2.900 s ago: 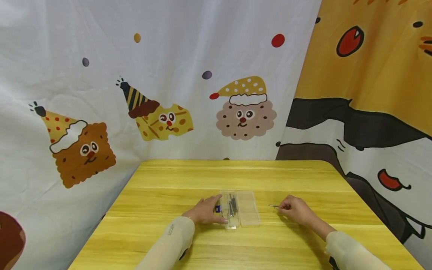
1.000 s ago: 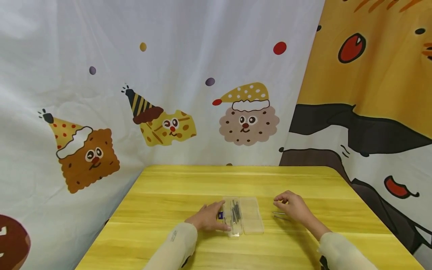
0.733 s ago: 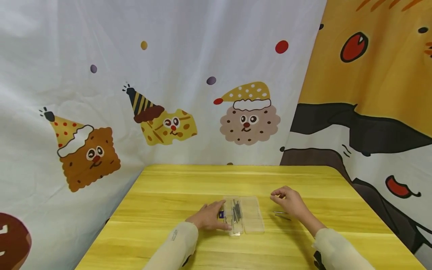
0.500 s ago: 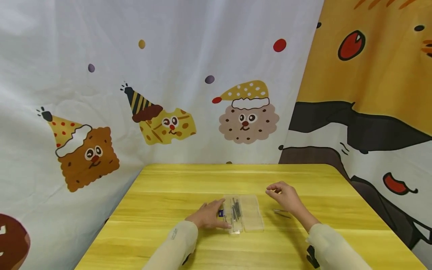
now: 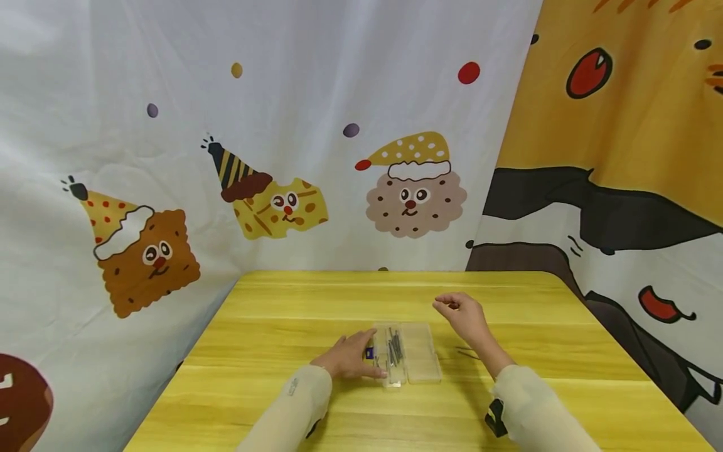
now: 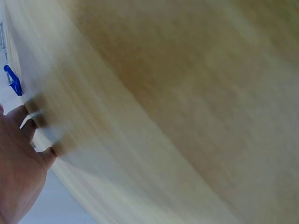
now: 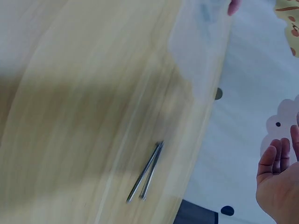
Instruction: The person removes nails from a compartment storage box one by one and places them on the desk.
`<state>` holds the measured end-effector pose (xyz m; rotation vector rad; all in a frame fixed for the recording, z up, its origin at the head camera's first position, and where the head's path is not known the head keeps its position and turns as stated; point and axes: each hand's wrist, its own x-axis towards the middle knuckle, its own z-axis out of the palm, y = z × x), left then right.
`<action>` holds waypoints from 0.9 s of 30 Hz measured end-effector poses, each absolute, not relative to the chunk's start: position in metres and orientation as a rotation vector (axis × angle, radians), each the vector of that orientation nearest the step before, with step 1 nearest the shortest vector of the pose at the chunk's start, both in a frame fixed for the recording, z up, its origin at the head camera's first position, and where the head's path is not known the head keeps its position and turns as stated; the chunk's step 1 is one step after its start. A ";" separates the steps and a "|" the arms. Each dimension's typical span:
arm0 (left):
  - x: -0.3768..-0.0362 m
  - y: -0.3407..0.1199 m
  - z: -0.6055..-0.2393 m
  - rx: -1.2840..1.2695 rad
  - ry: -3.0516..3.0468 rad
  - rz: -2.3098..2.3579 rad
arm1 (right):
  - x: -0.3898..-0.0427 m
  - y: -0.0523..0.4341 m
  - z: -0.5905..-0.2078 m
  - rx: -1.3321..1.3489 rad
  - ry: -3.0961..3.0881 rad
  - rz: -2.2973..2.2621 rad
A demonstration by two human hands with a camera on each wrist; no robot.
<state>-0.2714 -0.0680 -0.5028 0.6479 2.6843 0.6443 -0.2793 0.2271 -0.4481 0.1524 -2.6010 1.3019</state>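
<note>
A clear plastic case [image 5: 422, 353] lies unfolded on the table, its lid flat on the right side. Several thin grey metal pieces that look like nails [image 5: 393, 347] lie in its left half. My left hand [image 5: 346, 358] rests at the case's left edge, thumb and fingers spread and touching it around a blue patch [image 5: 369, 353]. In the air beyond and right of the lid is my right hand [image 5: 464, 320], fingers loosely bent, nothing seen in them. Two more nail-like metal pieces [image 7: 143, 173] lie on the table below its wrist, their ends close together.
The yellow wood-grain table [image 5: 316, 295] ends at a back edge near a printed curtain [image 5: 305, 113]. More curtain stands to the left and right. A dark strap [image 5: 496, 417] sits at the right sleeve.
Earlier my right hand pinched a nail-like piece right of the case; it let go, leaving two on the table. It has since lifted away, leftward and farther back. My left hand stayed at the case.
</note>
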 end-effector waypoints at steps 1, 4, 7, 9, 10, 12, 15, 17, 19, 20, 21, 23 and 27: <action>-0.272 -0.068 -0.503 0.651 2.685 0.646 | -0.279 0.224 -0.447 0.141 -2.589 1.322; -0.272 -0.068 -0.503 0.659 2.688 0.643 | -0.280 0.216 -0.444 0.113 -2.553 1.378; -0.273 -0.068 -0.503 0.667 2.696 0.634 | -0.281 0.208 -0.444 0.101 -2.522 1.415; -0.273 -0.069 -0.503 0.676 2.700 0.618 | -0.282 0.202 -0.445 0.082 -2.500 1.431; -0.273 -0.069 -0.503 0.678 2.701 0.614 | -0.282 0.199 -0.445 0.069 -2.490 1.439; -0.273 -0.070 -0.502 0.677 2.703 0.616 | -0.282 0.193 -0.447 0.030 -2.472 1.452; -0.272 -0.070 -0.503 0.670 2.707 0.626 | -0.281 0.184 -0.451 -0.016 -2.459 1.479; -0.272 -0.070 -0.503 0.659 2.704 0.627 | -0.280 0.179 -0.455 -0.041 -2.454 1.486; -0.271 -0.070 -0.503 0.657 2.701 0.629 | -0.279 0.175 -0.457 -0.059 -2.434 1.506; -0.271 -0.070 -0.503 0.655 2.699 0.627 | -0.279 0.173 -0.458 -0.066 -2.422 1.513; -0.271 -0.069 -0.502 0.654 2.697 0.631 | -0.279 0.171 -0.459 -0.071 -2.408 1.519; -0.271 -0.068 -0.501 0.653 2.695 0.633 | -0.279 0.167 -0.460 -0.087 -2.390 1.533; -0.272 -0.067 -0.503 0.654 2.702 0.621 | -0.278 0.157 -0.463 -0.141 -2.368 1.573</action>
